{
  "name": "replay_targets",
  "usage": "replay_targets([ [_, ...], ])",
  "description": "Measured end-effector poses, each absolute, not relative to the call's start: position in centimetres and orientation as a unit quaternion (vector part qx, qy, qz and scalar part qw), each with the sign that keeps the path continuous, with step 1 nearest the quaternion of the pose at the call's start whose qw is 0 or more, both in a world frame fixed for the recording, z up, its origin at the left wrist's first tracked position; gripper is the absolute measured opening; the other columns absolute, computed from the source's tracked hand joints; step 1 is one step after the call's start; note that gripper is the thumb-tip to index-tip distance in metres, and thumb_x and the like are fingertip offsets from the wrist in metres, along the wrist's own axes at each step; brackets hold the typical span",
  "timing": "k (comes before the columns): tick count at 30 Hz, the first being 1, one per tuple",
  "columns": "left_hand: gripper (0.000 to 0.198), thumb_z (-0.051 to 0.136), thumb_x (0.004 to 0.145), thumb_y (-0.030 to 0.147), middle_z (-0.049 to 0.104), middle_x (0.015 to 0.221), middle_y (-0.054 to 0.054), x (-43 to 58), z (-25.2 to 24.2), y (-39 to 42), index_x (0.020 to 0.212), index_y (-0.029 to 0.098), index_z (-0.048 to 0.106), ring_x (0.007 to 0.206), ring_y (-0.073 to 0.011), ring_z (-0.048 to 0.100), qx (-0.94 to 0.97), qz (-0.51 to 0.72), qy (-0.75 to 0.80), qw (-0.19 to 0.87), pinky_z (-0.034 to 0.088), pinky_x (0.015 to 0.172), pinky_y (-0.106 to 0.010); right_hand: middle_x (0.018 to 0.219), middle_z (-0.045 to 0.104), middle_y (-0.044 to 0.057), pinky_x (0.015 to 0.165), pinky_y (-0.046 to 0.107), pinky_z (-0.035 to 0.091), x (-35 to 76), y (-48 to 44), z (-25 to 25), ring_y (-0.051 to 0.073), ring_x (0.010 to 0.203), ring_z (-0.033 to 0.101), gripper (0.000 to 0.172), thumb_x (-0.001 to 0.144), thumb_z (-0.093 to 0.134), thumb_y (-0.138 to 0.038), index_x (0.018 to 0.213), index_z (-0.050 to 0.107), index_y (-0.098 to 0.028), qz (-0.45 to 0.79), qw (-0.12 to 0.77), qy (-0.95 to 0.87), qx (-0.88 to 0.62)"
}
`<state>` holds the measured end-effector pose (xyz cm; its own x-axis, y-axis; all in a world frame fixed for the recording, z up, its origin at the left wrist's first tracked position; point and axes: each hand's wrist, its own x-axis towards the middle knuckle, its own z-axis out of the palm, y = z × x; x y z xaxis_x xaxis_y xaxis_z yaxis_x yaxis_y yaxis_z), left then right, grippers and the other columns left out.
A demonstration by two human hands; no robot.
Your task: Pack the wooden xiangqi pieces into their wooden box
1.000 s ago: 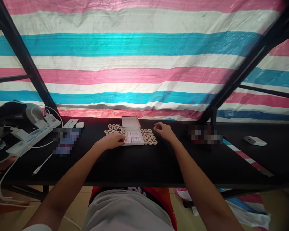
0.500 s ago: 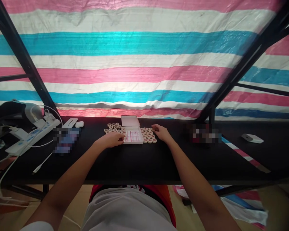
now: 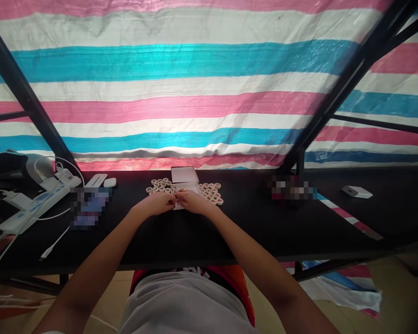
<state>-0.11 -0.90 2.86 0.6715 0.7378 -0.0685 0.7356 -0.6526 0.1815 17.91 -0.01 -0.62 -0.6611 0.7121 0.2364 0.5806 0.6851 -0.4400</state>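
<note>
A small white box (image 3: 192, 186) lies on the black table, its hinged lid (image 3: 184, 175) raised at the back. One round Chinese chess piece (image 3: 175, 189) shows at the box's left side. My left hand (image 3: 156, 203) is at the front left corner of the box, fingers closed; what they hold is hidden. Over the box, my right hand (image 3: 194, 201) pinches at the left side, its fingertips meeting those of my left hand. It seems to hold a chess piece, mostly hidden. Black-marked pieces (image 3: 158, 185) lie left of the box, and red-marked pieces (image 3: 213, 191) lie right.
On the left of the table (image 3: 181, 241) are a white power strip (image 3: 38, 204) with cables, a blurred flat item (image 3: 90, 208) and a white case (image 3: 110, 182). To the right are a blurred dark item (image 3: 289, 188) and a white block (image 3: 357, 192). Striped sheeting (image 3: 181, 88) hangs behind.
My right hand has moved left from the red-marked pieces to the box, where it meets my left hand. My left hand stays at the box's left side. The whole view has shifted slightly.
</note>
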Motion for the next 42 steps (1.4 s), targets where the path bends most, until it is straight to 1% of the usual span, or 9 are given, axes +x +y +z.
replay_targets([
  [7,0.016,0.047,0.082,0.025,0.064,0.076,-0.002,-0.1,2.9,-1.0,0.079,0.019,0.062,0.068,-0.016,0.057,0.903,0.016,0.414,0.114,0.034,0.056,-0.024,0.088,0.059,0.005,0.076,0.026,0.043,18.3,0.4,-0.9,0.013,0.076,0.055,0.014,0.079,0.058,-0.014,0.089,0.068,-0.015,0.206,0.21,-0.855,-0.426],
  [10,0.016,0.047,0.081,0.025,0.064,0.075,-0.001,-0.1,2.9,-1.0,0.078,0.02,0.062,0.068,-0.0158,0.056,0.901,0.016,0.415,0.127,0.035,0.057,-0.024,0.083,0.059,0.003,0.072,0.025,0.043,17.9,0.6,-1.2,0.013,0.071,0.054,0.014,0.075,0.064,-0.016,0.089,0.067,-0.016,0.219,0.207,-0.832,-0.466],
  [13,0.015,0.047,0.081,0.024,0.064,0.076,-0.001,-0.1,2.9,-0.8,0.078,0.02,0.061,0.069,-0.0158,0.056,0.904,0.011,0.41,0.123,0.035,0.059,-0.024,0.081,0.06,0.003,0.075,0.027,0.044,17.8,0.5,-1.0,0.015,0.076,0.056,0.017,0.074,0.062,-0.013,0.09,0.066,-0.016,0.182,0.219,-0.838,-0.466],
  [18,0.014,0.047,0.082,0.025,0.064,0.078,-0.002,0.1,3.2,-1.1,0.076,0.02,0.058,0.071,-0.0168,0.057,0.9,-0.004,0.42,0.116,0.036,0.059,-0.024,0.097,0.064,0.005,0.081,0.03,0.045,22.4,1.0,0.6,0.016,0.086,0.059,0.028,0.076,0.056,-0.013,0.102,0.062,-0.019,0.13,0.343,-0.803,-0.47],
  [24,0.015,0.043,0.085,0.026,0.062,0.077,-0.003,0.1,3.3,-1.3,0.077,0.02,0.055,0.068,-0.017,0.056,0.9,-0.002,0.419,0.121,0.034,0.057,-0.025,0.098,0.067,0.008,0.08,0.034,0.048,33.9,2.9,-1.5,0.019,0.086,0.063,0.044,0.076,0.058,-0.036,0.115,0.055,-0.017,0.133,0.501,-0.574,-0.634],
  [27,0.014,0.044,0.084,0.027,0.062,0.078,-0.002,0.0,2.9,-1.1,0.077,0.02,0.053,0.068,-0.0167,0.056,0.899,0.006,0.418,0.133,0.034,0.057,-0.025,0.095,0.069,0.009,0.082,0.037,0.048,36.9,3.2,-3.7,0.022,0.088,0.064,0.046,0.07,0.065,-0.034,0.112,0.058,-0.016,0.187,0.419,-0.536,-0.708],
  [30,0.012,0.044,0.083,0.026,0.062,0.078,-0.002,-0.1,2.8,-1.0,0.077,0.02,0.053,0.069,-0.0165,0.056,0.897,0.009,0.418,0.143,0.035,0.056,-0.025,0.094,0.069,0.008,0.082,0.034,0.048,36.8,3.3,-4.7,0.02,0.085,0.064,0.037,0.065,0.067,-0.022,0.102,0.062,-0.016,0.227,0.328,-0.586,-0.706],
  [35,0.012,0.043,0.082,0.025,0.061,0.077,-0.002,0.0,3.2,-1.2,0.076,0.02,0.052,0.068,-0.0163,0.055,0.895,0.004,0.42,0.151,0.035,0.057,-0.025,0.092,0.069,0.005,0.076,0.027,0.049,34.9,3.0,-4.3,0.015,0.082,0.064,0.04,0.063,0.064,-0.01,0.102,0.06,-0.017,0.252,0.322,-0.625,-0.665],
  [42,0.011,0.044,0.082,0.025,0.062,0.079,-0.002,0.2,3.1,-1.3,0.079,0.02,0.053,0.069,-0.0172,0.056,0.894,0.002,0.424,0.142,0.036,0.058,-0.025,0.083,0.069,0.003,0.078,0.031,0.051,34.8,3.1,-4.4,0.016,0.078,0.065,0.035,0.062,0.067,-0.012,0.097,0.062,-0.018,0.242,0.334,-0.647,-0.641],
])
